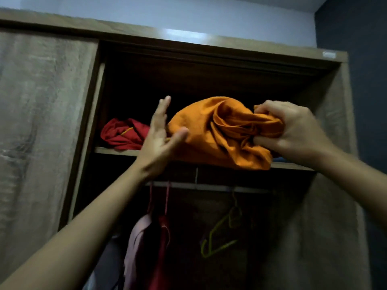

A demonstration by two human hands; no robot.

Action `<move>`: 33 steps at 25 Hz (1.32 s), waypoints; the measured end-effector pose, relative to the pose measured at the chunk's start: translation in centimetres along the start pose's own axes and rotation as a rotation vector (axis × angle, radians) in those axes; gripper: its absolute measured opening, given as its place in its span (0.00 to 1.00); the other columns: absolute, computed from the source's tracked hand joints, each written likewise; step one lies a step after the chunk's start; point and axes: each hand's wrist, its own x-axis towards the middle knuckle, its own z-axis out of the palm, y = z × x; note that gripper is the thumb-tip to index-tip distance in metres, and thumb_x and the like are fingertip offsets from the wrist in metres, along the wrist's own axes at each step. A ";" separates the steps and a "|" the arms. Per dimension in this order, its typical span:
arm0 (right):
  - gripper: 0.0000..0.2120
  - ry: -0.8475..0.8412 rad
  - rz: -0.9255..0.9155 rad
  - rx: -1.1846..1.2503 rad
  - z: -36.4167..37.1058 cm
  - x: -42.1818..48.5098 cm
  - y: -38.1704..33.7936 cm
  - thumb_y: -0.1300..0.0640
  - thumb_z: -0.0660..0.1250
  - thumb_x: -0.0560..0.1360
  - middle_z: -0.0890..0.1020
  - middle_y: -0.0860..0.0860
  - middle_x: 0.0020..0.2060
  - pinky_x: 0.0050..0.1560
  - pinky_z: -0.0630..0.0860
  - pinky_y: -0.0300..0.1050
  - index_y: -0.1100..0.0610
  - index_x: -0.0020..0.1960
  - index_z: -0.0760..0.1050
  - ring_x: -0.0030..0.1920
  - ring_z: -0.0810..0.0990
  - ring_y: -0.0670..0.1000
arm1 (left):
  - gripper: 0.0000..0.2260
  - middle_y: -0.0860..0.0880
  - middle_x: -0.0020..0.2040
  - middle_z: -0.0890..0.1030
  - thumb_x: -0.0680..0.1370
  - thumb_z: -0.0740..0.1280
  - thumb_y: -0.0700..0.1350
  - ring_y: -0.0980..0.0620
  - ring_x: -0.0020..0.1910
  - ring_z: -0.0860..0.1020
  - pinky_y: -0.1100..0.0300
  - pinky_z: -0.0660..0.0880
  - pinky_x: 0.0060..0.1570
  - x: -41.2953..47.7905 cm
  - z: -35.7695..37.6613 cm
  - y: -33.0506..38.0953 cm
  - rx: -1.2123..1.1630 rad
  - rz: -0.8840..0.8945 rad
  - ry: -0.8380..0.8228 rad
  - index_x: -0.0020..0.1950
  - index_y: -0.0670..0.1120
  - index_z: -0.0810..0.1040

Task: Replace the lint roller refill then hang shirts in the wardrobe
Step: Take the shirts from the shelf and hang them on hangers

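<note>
The bunched-up orange cloth shirt sat on the top wooden shelf of the brown wooden wardrobe, hanging a little over the front edge. At 3 o'clock from it, the right hand had its fingers curled tight on the cloth. At 9 o'clock, the left hand was spread wide with straight fingers, thumb against the shirt. Further out at 9 o'clock lay a crumpled red cloth. At 6 o'clock, a metal rail held a pink top, a dark red top and yellow-green hangers.
</note>
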 end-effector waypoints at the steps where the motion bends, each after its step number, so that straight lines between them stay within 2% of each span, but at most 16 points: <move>1: 0.18 -0.028 0.021 0.039 -1.4 -1.5 0.3 0.50 0.74 0.63 0.80 0.52 0.48 0.49 0.76 0.51 0.52 0.50 0.75 0.49 0.78 0.52 | 0.37 0.61 0.73 0.50 0.68 0.66 0.62 0.53 0.76 0.51 0.54 0.56 0.74 -1.2 1.4 1.8 -0.027 0.058 -0.090 0.69 0.68 0.47; 3: 0.19 -0.104 0.090 0.135 -3.7 -4.6 1.0 0.46 0.74 0.62 0.80 0.47 0.47 0.46 0.76 0.43 0.49 0.50 0.75 0.47 0.79 0.46 | 0.40 0.66 0.70 0.55 0.67 0.73 0.57 0.63 0.72 0.59 0.70 0.59 0.69 -3.9 3.8 4.4 -0.009 0.133 -0.185 0.69 0.70 0.50; 4: 0.19 -0.142 0.128 0.174 -4.5 -6.3 1.4 0.43 0.73 0.61 0.80 0.46 0.46 0.44 0.76 0.40 0.48 0.49 0.75 0.47 0.79 0.45 | 0.39 0.66 0.66 0.63 0.67 0.74 0.52 0.68 0.63 0.68 0.75 0.65 0.60 -5.2 4.9 5.2 -0.018 0.121 -0.175 0.69 0.68 0.54; 6: 0.19 -0.228 0.192 0.216 -5.1 -9.6 2.2 0.41 0.70 0.60 0.80 0.45 0.44 0.43 0.77 0.42 0.47 0.48 0.75 0.45 0.80 0.45 | 0.30 0.60 0.49 0.77 0.69 0.73 0.46 0.63 0.45 0.78 0.73 0.72 0.44 -7.9 6.1 6.3 -0.062 0.070 -0.093 0.66 0.61 0.64; 10: 0.19 -0.512 0.318 0.274 -4.3 -16.5 3.4 0.41 0.68 0.63 0.80 0.45 0.46 0.48 0.78 0.51 0.49 0.51 0.76 0.48 0.79 0.45 | 0.06 0.54 0.39 0.82 0.72 0.71 0.48 0.59 0.35 0.80 0.61 0.79 0.38 -12.0 8.0 8.9 -0.199 -0.097 -0.154 0.48 0.54 0.79; 13: 0.23 -0.738 0.308 0.236 -1.7 -20.9 3.7 0.39 0.66 0.68 0.76 0.42 0.51 0.56 0.74 0.47 0.45 0.59 0.72 0.53 0.74 0.42 | 0.04 0.43 0.40 0.84 0.73 0.72 0.43 0.52 0.34 0.83 0.58 0.81 0.36 -12.8 10.3 9.8 -0.264 -0.378 -0.281 0.47 0.45 0.81; 16: 0.22 -0.885 0.385 0.246 -0.1 -23.8 3.7 0.43 0.65 0.72 0.71 0.43 0.57 0.61 0.70 0.47 0.41 0.65 0.66 0.59 0.70 0.44 | 0.07 0.40 0.41 0.84 0.74 0.70 0.41 0.51 0.37 0.83 0.61 0.80 0.38 -13.2 12.6 10.2 -0.383 -0.596 -0.328 0.48 0.39 0.80; 19: 0.13 -0.717 0.552 0.394 0.3 -25.3 3.2 0.53 0.59 0.78 0.76 0.47 0.55 0.60 0.74 0.49 0.48 0.62 0.70 0.57 0.75 0.46 | 0.06 0.41 0.41 0.83 0.74 0.71 0.41 0.50 0.39 0.83 0.64 0.81 0.39 -14.3 15.0 10.8 -0.414 -0.686 -0.338 0.47 0.39 0.80; 21: 0.13 -0.620 0.759 0.649 0.2 -25.9 2.1 0.48 0.54 0.79 0.78 0.50 0.48 0.54 0.76 0.49 0.50 0.58 0.73 0.50 0.78 0.48 | 0.03 0.43 0.40 0.84 0.73 0.71 0.42 0.50 0.39 0.84 0.61 0.81 0.39 -15.4 16.8 11.4 -0.351 -0.700 -0.375 0.44 0.43 0.81; 22: 0.16 -0.625 0.821 0.746 0.2 -26.4 1.7 0.42 0.56 0.76 0.78 0.49 0.48 0.53 0.75 0.48 0.49 0.57 0.73 0.49 0.78 0.48 | 0.02 0.45 0.39 0.84 0.73 0.72 0.43 0.50 0.38 0.84 0.59 0.81 0.40 -15.8 17.6 11.7 -0.327 -0.697 -0.389 0.43 0.45 0.81; 24: 0.27 -0.718 0.781 0.745 0.5 -27.6 0.7 0.35 0.63 0.67 0.77 0.45 0.55 0.55 0.75 0.44 0.46 0.62 0.69 0.54 0.77 0.46 | 0.02 0.46 0.38 0.85 0.74 0.71 0.44 0.52 0.38 0.84 0.56 0.82 0.43 -16.2 18.8 12.1 -0.332 -0.698 -0.403 0.42 0.46 0.81; 26: 0.39 -0.768 0.718 0.631 1.3 -29.0 -0.5 0.37 0.71 0.64 0.72 0.42 0.63 0.58 0.72 0.41 0.46 0.70 0.59 0.60 0.74 0.44 | 0.02 0.47 0.37 0.85 0.74 0.70 0.44 0.53 0.38 0.84 0.55 0.82 0.46 -16.1 19.1 12.5 -0.341 -0.704 -0.394 0.41 0.47 0.81; 27: 0.40 -0.734 0.730 0.606 1.7 -29.6 -1.1 0.40 0.72 0.66 0.70 0.42 0.63 0.59 0.71 0.40 0.46 0.71 0.56 0.60 0.73 0.44 | 0.02 0.49 0.36 0.85 0.73 0.70 0.44 0.55 0.37 0.84 0.56 0.82 0.45 -15.8 18.9 12.7 -0.294 -0.669 -0.389 0.41 0.49 0.81; 30: 0.23 -0.551 0.827 0.756 3.4 -30.6 -2.8 0.49 0.64 0.76 0.75 0.49 0.58 0.57 0.76 0.46 0.51 0.67 0.61 0.55 0.78 0.48 | 0.07 0.52 0.41 0.84 0.72 0.68 0.44 0.57 0.40 0.82 0.58 0.80 0.45 -14.7 17.7 12.7 -0.041 -0.498 -0.426 0.49 0.52 0.79; 32: 0.10 -0.476 0.937 0.861 4.2 -29.9 -3.4 0.55 0.56 0.80 0.78 0.51 0.46 0.55 0.75 0.49 0.56 0.59 0.68 0.48 0.79 0.52 | 0.18 0.50 0.57 0.81 0.73 0.69 0.41 0.57 0.49 0.80 0.56 0.78 0.53 -14.3 17.0 11.6 -0.018 -0.447 -0.462 0.62 0.49 0.73; 33: 0.10 -0.452 0.964 0.863 4.4 -29.2 -3.6 0.56 0.53 0.81 0.77 0.50 0.42 0.54 0.73 0.50 0.59 0.56 0.71 0.45 0.77 0.52 | 0.24 0.48 0.63 0.76 0.74 0.69 0.40 0.58 0.51 0.78 0.58 0.77 0.56 -14.3 16.6 10.8 -0.049 -0.448 -0.465 0.68 0.47 0.67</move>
